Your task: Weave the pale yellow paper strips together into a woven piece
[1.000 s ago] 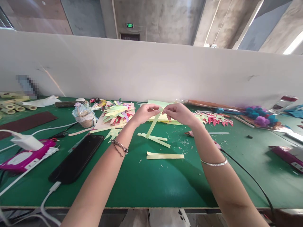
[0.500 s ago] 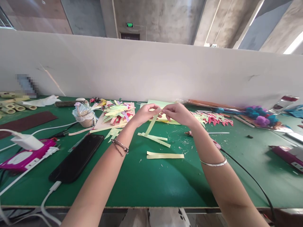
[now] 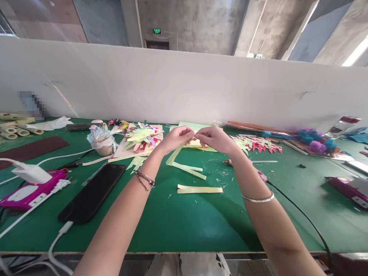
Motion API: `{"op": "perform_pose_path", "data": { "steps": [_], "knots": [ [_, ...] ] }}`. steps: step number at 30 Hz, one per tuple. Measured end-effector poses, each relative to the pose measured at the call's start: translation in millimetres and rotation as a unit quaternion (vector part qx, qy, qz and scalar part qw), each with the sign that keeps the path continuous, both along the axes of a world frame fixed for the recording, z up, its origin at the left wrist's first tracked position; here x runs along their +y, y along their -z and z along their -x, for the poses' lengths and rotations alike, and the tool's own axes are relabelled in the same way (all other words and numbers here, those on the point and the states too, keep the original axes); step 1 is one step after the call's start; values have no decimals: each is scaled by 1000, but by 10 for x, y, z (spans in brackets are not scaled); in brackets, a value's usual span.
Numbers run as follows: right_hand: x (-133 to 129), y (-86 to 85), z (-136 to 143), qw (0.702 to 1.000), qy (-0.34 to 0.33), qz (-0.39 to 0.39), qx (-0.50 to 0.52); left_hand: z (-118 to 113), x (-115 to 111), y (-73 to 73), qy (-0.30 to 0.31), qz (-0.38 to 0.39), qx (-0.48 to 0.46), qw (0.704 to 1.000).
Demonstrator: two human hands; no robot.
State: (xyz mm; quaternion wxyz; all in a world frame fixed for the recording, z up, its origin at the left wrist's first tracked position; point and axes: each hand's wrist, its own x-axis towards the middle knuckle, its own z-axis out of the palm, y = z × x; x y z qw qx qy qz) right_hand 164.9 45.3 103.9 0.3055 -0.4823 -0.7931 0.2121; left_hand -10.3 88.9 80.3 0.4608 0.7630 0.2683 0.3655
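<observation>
My left hand [image 3: 179, 138] is closed in a pinch on a pale green paper strip [image 3: 174, 154], which hangs down and to the left from its fingertips. Touching or almost touching those fingertips is my right hand [image 3: 212, 138], also pinched; what lies between its fingers is too small to make out. Below the hanging strip, a folded pale strip [image 3: 189, 170] lies on the green table [image 3: 201, 222]. Nearer to me rests another folded yellowish strip [image 3: 199, 189]. Light green and yellow paper sheets [image 3: 195, 125] lie behind my hands.
Cut paper strips [image 3: 140, 138] are heaped at left of centre, beside a wrapped pot [image 3: 104, 142]. A black phone [image 3: 93, 193] and pink power strip [image 3: 37, 191] lie left. Red zigzag paper [image 3: 263, 145], a cabled pink tool [image 3: 262, 175] and fluffy balls [image 3: 317, 142] are right.
The held strip's lower end has shifted slightly left and now looks bent. My fingertips have drawn slightly closer together.
</observation>
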Motion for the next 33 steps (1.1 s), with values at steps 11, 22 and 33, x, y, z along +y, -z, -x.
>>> {"op": "perform_pose_path", "data": {
  "steps": [11,22,33],
  "knots": [
    [-18,-9,4,1000,-16,1,11,8,-86,-10,28,77,-13,997],
    [-394,16,-23,981,76,-177,1,571,-385,179,-165,13,62,984],
    [-435,1159,-74,976,57,35,-208,719,-536,362,-171,-26,94,980]
  ]
}}
